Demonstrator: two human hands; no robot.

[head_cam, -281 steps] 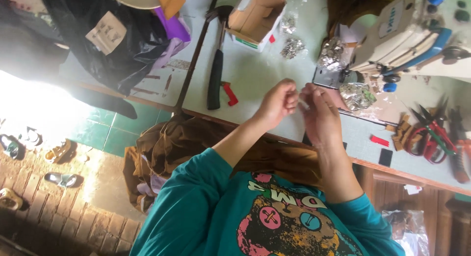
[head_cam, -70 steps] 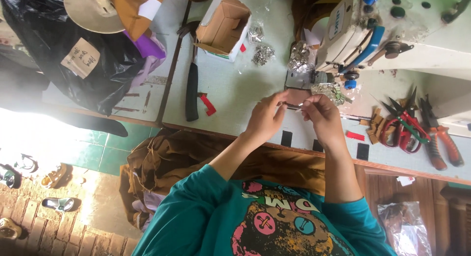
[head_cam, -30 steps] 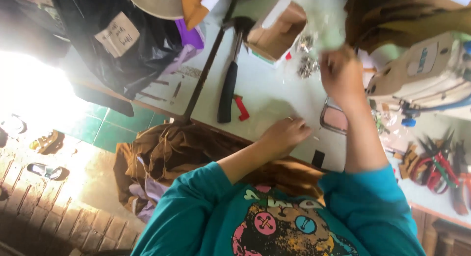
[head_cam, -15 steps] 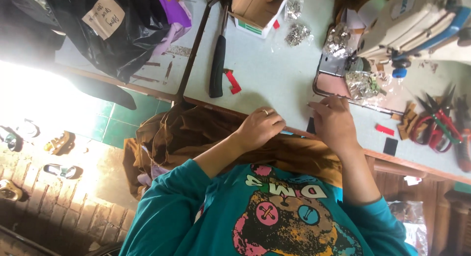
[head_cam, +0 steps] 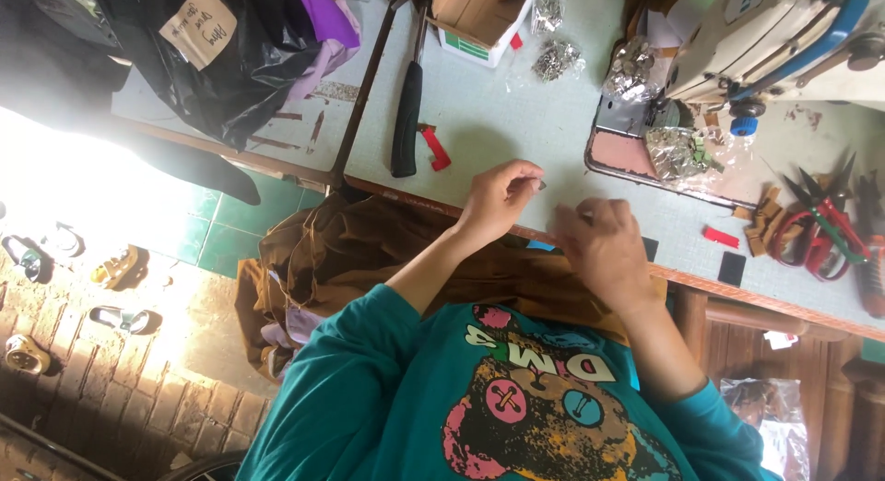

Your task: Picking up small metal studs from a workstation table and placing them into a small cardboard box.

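My left hand (head_cam: 498, 200) hovers over the near edge of the pale green table (head_cam: 516, 121), its thumb and fingers pinching a tiny metal piece (head_cam: 539, 182). My right hand (head_cam: 604, 246) is blurred, just right of it at the table edge, with fingers curled; whether it holds anything is unclear. The two hands are a short gap apart. Brown fabric (head_cam: 369, 250) lies bunched in my lap below them. A clear bag of small metal parts (head_cam: 678, 151) sits on a metal tray with a pink pad (head_cam: 619, 156) beyond my right hand.
A white and blue sewing machine (head_cam: 765, 38) stands at the far right. Red-handled scissors and pliers (head_cam: 816, 232) lie right. A black-handled tool (head_cam: 406, 121), a red strip (head_cam: 433, 147), a cardboard box (head_cam: 479, 15), small bags of metal bits (head_cam: 553, 61) and a black bag (head_cam: 212, 66) lie left.
My right hand reached to the far bags a second ago, came back past the tray and now sits near my left hand. My left hand rose slightly, pinching the small piece.
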